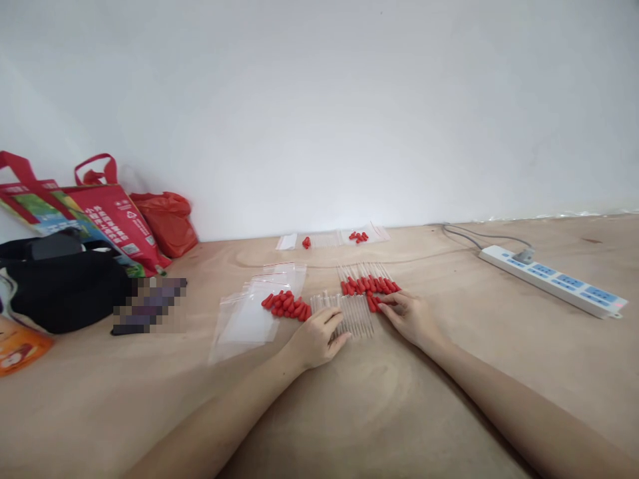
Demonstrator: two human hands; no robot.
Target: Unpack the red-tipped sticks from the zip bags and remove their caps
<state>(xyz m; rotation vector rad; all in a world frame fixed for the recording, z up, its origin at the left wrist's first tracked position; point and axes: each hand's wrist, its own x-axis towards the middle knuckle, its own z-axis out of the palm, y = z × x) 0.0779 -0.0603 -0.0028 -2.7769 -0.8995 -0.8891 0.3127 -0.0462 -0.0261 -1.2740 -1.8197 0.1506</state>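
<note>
A row of clear glass dropper tubes (359,316) lies side by side on the wooden table. Over the left part of this row is my left hand (319,336), its fingers bent onto the tubes and its thumb apart from them. Just right of the row, my right hand (409,318) has its thumb and fingertips closed at a red rubber bulb (373,304). Behind it, several glass droppers (367,279) lie with red bulbs on their near ends. A pile of loose red rubber bulbs (287,305) sits left of my left hand, partly on clear zip bags (249,319).
Small zip bags with red bulbs (358,237) lie by the wall. At the right is a white power strip (554,279) with a plugged-in cable. Red shopping bags (117,219), a black cloth item (70,286) and an orange package (22,346) crowd the left side.
</note>
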